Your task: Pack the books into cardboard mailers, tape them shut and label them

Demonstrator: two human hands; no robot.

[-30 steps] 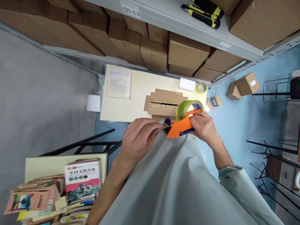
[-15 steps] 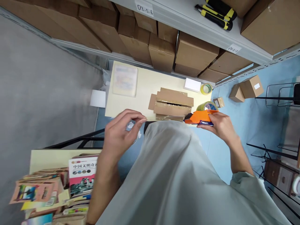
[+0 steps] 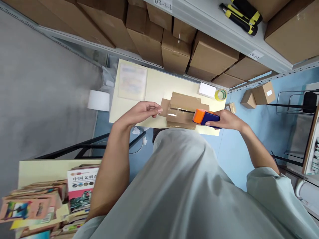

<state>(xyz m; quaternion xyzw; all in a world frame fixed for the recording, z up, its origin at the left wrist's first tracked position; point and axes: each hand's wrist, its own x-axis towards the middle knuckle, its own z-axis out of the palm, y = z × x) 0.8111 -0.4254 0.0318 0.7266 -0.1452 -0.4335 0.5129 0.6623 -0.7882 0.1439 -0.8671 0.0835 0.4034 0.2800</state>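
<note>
A small cardboard box (image 3: 181, 116) with its side flaps spread lies near the front edge of the cream table, a narrow dark gap along its middle. At the box's left end, my left hand (image 3: 147, 111) is closed in a pinch on the end of clear packing tape (image 3: 171, 115), which shows only as a faint shiny strip over the cardboard. My right hand (image 3: 225, 119) grips an orange and dark blue tape dispenser (image 3: 206, 118), held low over the right end of the box.
The cream table (image 3: 154, 83) also bears a clear flat case (image 3: 132, 81), a white box (image 3: 206, 90) and a yellow tape roll (image 3: 220, 95). Cardboard boxes (image 3: 175, 51) fill the shelf behind; utility knives (image 3: 240, 21) lie above. Books (image 3: 82, 186) are piled at lower left.
Both hands have moved forward from the table's front edge to over the box, carrying the tape and dispenser. The dispenser has turned, its blue side now showing.
</note>
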